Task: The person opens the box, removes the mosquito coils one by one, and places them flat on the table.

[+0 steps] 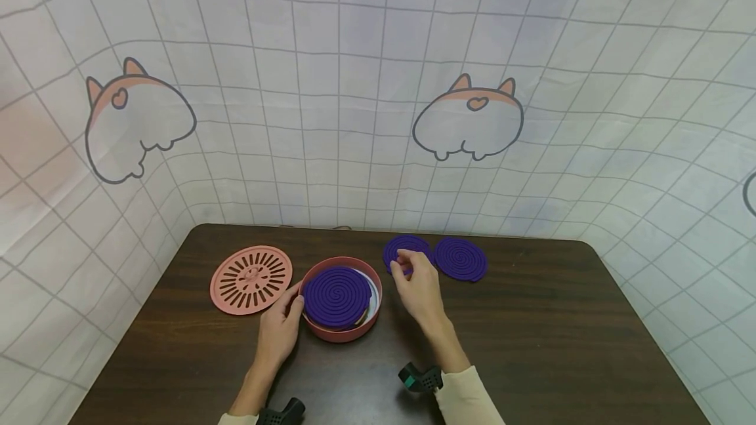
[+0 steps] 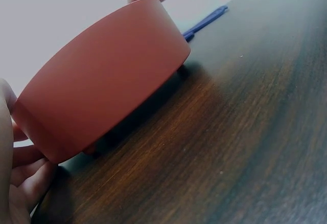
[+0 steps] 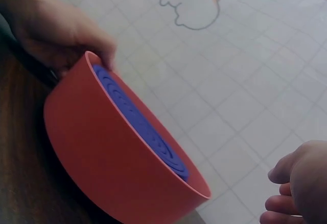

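Purple spiral coil [image 1: 336,297] is lying flat inside a red round container [image 1: 339,335], slightly below the centre of the head view. White material [image 1: 375,299] is showing beneath it, along its right edge. Left hand [image 1: 279,326] is gripping the container at its left side, the thumb resting over the rim and the fingers pressing the outer wall. Right hand [image 1: 418,284] is hovering right of the container, thumb and fingertips apart, loosely bent, visibly holding nothing; it is partly covering a second coil [image 1: 407,241]. A third coil [image 1: 461,258] is lying just beside that one, to the right. Pink slotted lid [image 1: 251,266] is resting left of the container. Dark wooden counter [image 1: 561,326] is carrying all items. Behind, a white gridded backdrop [image 1: 354,51] is displaying cartoon animals.
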The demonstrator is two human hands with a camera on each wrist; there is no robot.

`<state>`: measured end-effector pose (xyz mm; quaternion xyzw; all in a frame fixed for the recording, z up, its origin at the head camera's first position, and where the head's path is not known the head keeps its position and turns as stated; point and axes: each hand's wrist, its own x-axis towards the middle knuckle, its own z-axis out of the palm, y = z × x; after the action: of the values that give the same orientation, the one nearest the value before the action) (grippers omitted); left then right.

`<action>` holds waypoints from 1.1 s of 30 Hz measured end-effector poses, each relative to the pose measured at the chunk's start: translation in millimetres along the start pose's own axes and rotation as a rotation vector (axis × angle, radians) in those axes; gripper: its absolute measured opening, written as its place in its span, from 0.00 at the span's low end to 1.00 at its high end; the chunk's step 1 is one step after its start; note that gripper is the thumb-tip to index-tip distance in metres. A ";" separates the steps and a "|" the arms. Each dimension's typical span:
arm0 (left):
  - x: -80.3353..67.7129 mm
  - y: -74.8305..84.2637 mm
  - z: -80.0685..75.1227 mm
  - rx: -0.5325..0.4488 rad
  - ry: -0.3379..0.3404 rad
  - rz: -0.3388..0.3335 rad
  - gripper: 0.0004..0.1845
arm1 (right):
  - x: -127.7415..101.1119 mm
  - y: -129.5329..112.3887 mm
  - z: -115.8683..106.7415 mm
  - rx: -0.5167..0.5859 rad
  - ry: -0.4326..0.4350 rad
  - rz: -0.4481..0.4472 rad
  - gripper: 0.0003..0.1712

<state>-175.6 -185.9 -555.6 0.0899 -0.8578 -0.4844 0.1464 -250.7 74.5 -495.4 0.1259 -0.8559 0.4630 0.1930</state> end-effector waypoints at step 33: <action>0.2 1.1 -0.5 0.003 -0.009 -0.014 0.21 | -22.7 -18.2 31.5 -0.150 -0.161 -0.083 0.15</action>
<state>-175.7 -185.8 -554.4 0.0939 -0.8586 -0.4845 0.1390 -230.0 39.1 -507.6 0.1831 -0.8949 0.3776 0.1516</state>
